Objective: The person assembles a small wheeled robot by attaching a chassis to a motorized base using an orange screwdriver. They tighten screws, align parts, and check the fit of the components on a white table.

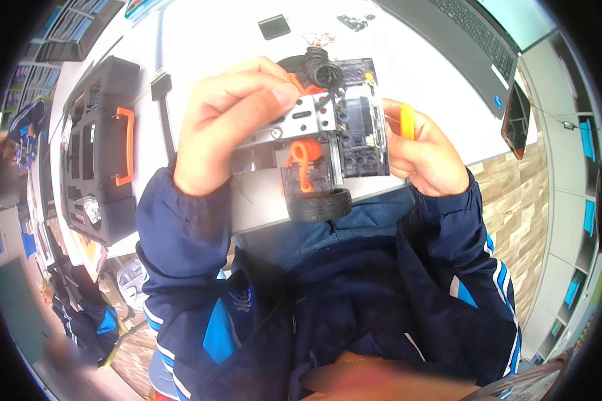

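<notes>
Above the near edge of the white table, my two hands hold up a small robot car (359, 144). It has a perforated metal plate (304, 119), a dark block-like body and a black rubber wheel (321, 206) on the near side. A coiled orange cable (304, 152) and a coiled black cable (322, 69) are bundled on it. My left hand (231, 110) is closed on the left part, its thumb and fingers by the plate. My right hand (425, 148) grips the right side, its fingertips partly hidden behind the body. A yellow strip-like piece (407, 122) shows at its fingers.
An open black case (104, 194) with an orange handle (122, 147) stands at the left of the table (207, 40). A laptop (448, 40) and a phone (517, 120) lie at right. Farther back are a small black box (274, 27) and loose small parts (356, 21).
</notes>
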The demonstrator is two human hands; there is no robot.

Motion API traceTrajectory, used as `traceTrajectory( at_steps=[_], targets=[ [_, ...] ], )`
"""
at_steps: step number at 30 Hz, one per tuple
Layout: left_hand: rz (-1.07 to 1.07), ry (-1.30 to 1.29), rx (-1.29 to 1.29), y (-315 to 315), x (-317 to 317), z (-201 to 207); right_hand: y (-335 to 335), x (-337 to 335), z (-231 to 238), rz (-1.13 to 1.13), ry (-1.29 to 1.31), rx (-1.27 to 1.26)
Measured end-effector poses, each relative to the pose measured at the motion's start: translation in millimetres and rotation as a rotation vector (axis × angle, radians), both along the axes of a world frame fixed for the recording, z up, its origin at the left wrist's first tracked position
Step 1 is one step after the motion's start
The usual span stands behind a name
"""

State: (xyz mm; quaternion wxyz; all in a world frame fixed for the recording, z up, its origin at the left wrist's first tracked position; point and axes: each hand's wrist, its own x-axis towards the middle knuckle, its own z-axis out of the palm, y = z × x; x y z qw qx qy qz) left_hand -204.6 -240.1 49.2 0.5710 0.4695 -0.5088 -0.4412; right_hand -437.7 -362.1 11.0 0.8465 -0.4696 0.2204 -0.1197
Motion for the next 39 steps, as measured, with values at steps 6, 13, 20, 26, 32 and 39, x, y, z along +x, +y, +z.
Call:
traceTrajectory(
  at_steps=[6, 13, 20, 26, 32, 39],
  targets=[
    [0.077, -0.252, -0.046, 11, -12, 14, -1, 1, -10, 0.016, -0.013, -0.048],
    [0.157, -0.36, -0.08, 18, -23, 23, -7, 1, -17, 0.063, -0.036, -0.1],
    [0.193, -0.45, -0.1, 23, -25, 26, -6, 10, 3, -0.194, 0.008, -0.684],
    [0.206, -0.449, -0.068, 24, -27, 27, -8, 15, 67, -0.143, -0.117, -1.539],
    [0.213, -0.451, -0.064, 24, -28, 29, 3, 29, 73, -0.088, -0.002, -1.626],
    [0.204, -0.46, -0.069, 23, -25, 27, 5, 22, 74, -0.076, -0.085, -1.596]
  ],
)
